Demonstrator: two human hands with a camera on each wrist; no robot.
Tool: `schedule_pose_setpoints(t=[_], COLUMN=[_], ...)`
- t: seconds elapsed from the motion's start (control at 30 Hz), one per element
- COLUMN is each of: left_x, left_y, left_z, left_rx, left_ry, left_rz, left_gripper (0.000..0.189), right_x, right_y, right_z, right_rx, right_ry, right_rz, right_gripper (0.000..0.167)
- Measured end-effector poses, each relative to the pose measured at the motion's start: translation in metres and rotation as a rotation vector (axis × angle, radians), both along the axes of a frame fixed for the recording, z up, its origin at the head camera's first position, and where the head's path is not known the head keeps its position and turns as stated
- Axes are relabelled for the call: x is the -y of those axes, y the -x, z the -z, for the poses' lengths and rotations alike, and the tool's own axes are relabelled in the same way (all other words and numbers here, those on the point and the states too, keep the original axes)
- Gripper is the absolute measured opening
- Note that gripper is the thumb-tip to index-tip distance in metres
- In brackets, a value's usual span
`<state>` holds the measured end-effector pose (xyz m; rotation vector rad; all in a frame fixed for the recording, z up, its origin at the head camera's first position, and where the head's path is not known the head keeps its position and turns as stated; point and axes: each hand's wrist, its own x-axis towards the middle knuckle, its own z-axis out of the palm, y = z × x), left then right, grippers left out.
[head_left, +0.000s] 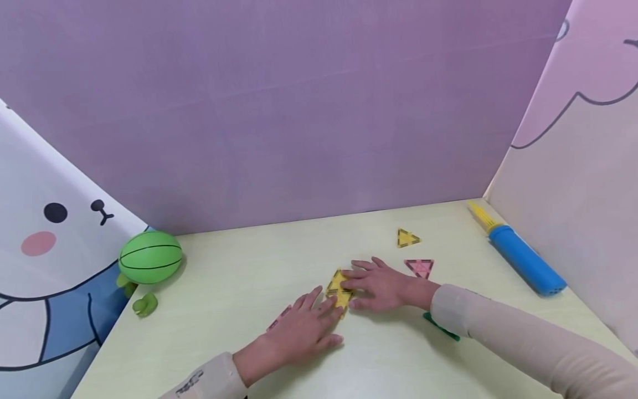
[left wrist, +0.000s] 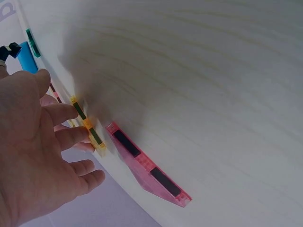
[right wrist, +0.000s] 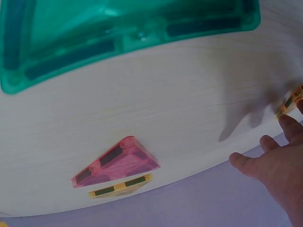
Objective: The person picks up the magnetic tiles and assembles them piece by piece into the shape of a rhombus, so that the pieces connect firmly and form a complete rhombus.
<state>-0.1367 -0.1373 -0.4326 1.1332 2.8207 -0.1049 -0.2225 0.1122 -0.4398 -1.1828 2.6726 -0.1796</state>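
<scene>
Two yellow triangle magnetic tiles [head_left: 336, 282] lie edge to edge on the table, forming a diamond. My right hand [head_left: 381, 285] reaches in from the right, fingers spread, its fingertips at the upper yellow tile. From the lower left comes my left hand [head_left: 304, 332], fingers extended, with fingertips over the lower yellow tile. The left wrist view shows its loosely bent fingers beside a yellow tile edge [left wrist: 87, 124]. Partly hidden behind the left hand is a pink triangle tile [head_left: 278, 319], seen whole near the fingers as a pink tile [left wrist: 147, 163] in the left wrist view.
Right of the hands lie another pink triangle tile [head_left: 420, 267] and a yellow triangle tile [head_left: 407, 238]. A green tile [head_left: 441, 327] shows partly under the right forearm. At far right is a blue hand pump [head_left: 525, 259]; at left, a green ball [head_left: 151, 257] and small green toy [head_left: 145, 305].
</scene>
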Motion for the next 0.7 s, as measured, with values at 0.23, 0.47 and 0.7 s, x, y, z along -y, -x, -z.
schedule_pose_setpoints(t=[0.23,0.47,0.7], left_x=[-0.0003,-0.001,-0.0019], left_y=[0.0017,0.0016,0.0034], left_z=[-0.0009,-0.0024,-0.0031], left_rx=[0.006,0.028,0.059], left_ry=[0.008,-0.009,-0.005], left_rz=[0.005,-0.004,-0.034], left_gripper=[0.065,0.064,0.064], right_x=[-0.0008,0.0,0.0012], right_y=[0.0005,0.0013,0.0021], right_z=[0.0005,0.001,0.0008], right_rx=[-0.001,0.0,0.005], right_ry=[0.0,0.004,0.002], right_rz=[-0.002,-0.007,-0.002], right_gripper=[0.06,0.06,0.061])
